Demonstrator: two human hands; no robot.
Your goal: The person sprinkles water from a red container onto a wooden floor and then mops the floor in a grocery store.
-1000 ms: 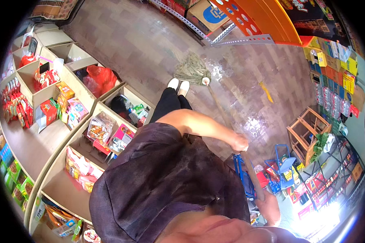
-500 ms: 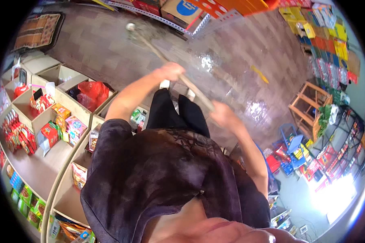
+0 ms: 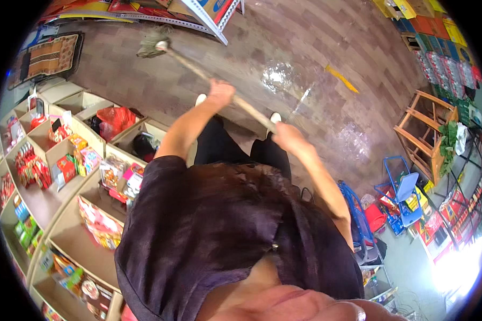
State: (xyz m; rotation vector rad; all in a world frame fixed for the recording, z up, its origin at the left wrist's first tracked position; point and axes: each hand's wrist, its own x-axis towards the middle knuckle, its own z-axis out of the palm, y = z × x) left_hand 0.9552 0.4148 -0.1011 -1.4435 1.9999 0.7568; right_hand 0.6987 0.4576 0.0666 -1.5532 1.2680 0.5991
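The mop (image 3: 209, 75) has a long, pale wooden handle that runs slantwise from the person's body up and to the left, ending in a ragged, grey-green string head (image 3: 152, 44) that lies on the brown wood-patterned floor (image 3: 316, 48), near the foot of a metal shelf rack (image 3: 209, 18). A wet, shiny patch (image 3: 277, 75) glistens on the floor to the right of the handle.

The left hand (image 3: 220, 92) is closed around the handle about midway along it, the bare left forearm stretched forward from a dark purple short sleeve (image 3: 161, 176). The right hand (image 3: 285, 134) is wrapped around the handle's near end, closer to the body, its arm bent and coming in from the right. Both feet in white shoes (image 3: 200, 99) stand just below the handle.

To the left stand open shelf compartments (image 3: 64, 176) of coloured packets; a wooden stool (image 3: 420, 128) stands to the right.
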